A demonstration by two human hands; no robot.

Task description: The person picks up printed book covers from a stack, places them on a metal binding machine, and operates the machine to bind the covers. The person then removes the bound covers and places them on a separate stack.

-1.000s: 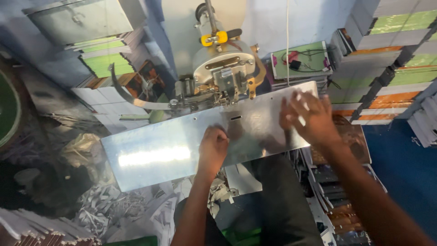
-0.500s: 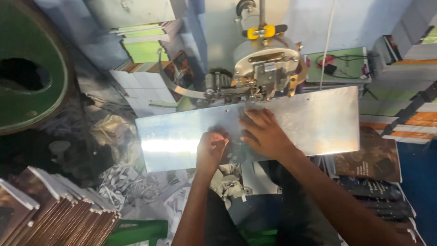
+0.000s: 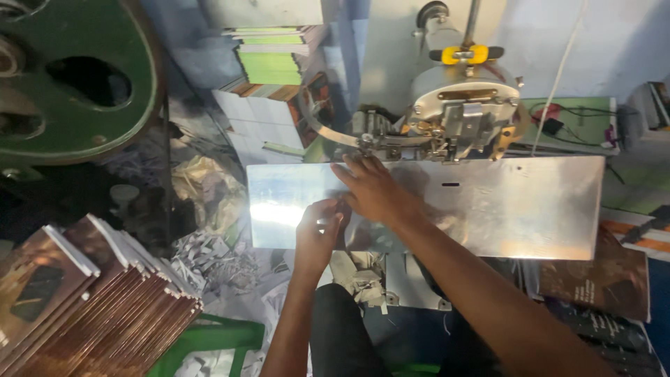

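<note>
Both hands rest on the steel plate [image 3: 488,209] below the stitching head [image 3: 447,119]. The right hand [image 3: 373,190] lies flat and released, fingers reaching toward the head, likely to steady itself. The left hand [image 3: 317,234] curls at the plate's near edge, perhaps pinching something small; I cannot tell. Booklets [image 3: 91,300] are stacked at left, within reach.
</note>
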